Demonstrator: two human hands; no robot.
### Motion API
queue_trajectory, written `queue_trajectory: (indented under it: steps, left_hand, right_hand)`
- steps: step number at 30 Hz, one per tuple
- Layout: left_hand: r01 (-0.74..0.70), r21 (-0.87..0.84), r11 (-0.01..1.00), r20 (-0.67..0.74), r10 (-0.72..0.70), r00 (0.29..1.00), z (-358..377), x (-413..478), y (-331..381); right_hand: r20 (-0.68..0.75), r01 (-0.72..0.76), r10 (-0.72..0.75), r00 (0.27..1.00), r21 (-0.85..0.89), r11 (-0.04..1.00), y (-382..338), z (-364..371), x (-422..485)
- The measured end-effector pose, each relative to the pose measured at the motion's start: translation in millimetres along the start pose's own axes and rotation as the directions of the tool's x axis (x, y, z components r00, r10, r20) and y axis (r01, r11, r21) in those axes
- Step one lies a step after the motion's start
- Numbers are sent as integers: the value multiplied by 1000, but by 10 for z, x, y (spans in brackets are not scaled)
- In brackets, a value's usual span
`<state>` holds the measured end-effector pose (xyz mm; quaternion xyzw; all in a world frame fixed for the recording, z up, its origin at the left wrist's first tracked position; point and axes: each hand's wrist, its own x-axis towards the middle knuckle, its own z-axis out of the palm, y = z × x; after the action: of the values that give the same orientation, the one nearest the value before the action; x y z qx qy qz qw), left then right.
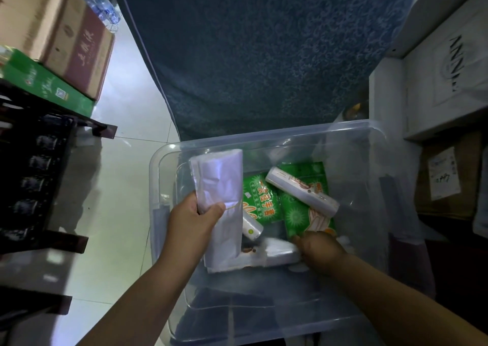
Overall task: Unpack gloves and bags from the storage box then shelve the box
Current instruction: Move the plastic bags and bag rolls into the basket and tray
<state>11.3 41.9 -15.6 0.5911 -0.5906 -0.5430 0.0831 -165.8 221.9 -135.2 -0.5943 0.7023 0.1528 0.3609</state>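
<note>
A clear plastic storage box (351, 132) stands open below me. My left hand (192, 227) grips a folded stack of white plastic bags (219, 179), held over the box's left side. My right hand (320, 248) is down inside the box and pinches the lower edge of a green glove packet (303, 216). A second green glove packet (254, 200) lies beside it. A white roll of bags (301, 191) rests across the packets, a smaller roll (249, 225) sits lower, and a white flat pack (272, 253) lies on the box floor.
A dark blue patterned mattress (264, 55) leans behind the box. Cardboard cartons (66, 34) and a green carton (45, 84) sit on a dark shelf rack (39, 161) at left. White boxes (435, 81) and a brown carton (449, 176) stack at right. Pale floor tiles (126, 161) lie between.
</note>
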Motion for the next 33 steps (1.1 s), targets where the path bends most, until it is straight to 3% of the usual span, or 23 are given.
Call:
queue_trajectory:
  steps: [3,6,9,12,14,17,20,27,30,33]
  left_hand:
    - [10,16,1000,10,-10,1000,-56,-45,66]
    - [6,30,1000,-8,-6,1000,-141,-106,158]
    - [41,-25,999,-1,-41,999,-257,-173,267]
    - [59,-88,994,17,-57,998,-367,-275,406]
    - [64,-143,988,43,-59,997,-446,-395,577]
    - [62,-221,973,79,-46,996,-546,-614,862]
    - [52,-314,948,144,-7,990,-609,-841,1170]
    - [-44,-430,902,298,188,936,-855,-1230,1717]
    - [-84,-426,901,340,245,908,-837,-1343,1827]
    - [-101,-415,904,335,255,907,-773,-1438,1923]
  right_hand:
    - [31,-151,148,988,207,967,-52,-137,-66]
    - [8,-227,255,967,484,845,-105,-395,-195]
    - [-114,-189,359,926,683,705,-225,-731,-344]
    - [-276,-65,476,835,809,584,-524,-1204,-603]
    - [-387,-16,544,745,805,594,-789,-1547,-799]
    - [-535,-15,573,621,722,691,-1231,-1978,-1091]
    - [-709,-63,484,514,531,845,-1605,-2239,-1259]
    - [-749,64,379,543,487,871,-1861,-2478,-1715]
    - [-802,90,353,483,446,890,-1872,-2441,-1898]
    - [-774,100,407,484,511,853,-1879,-2435,-2125]
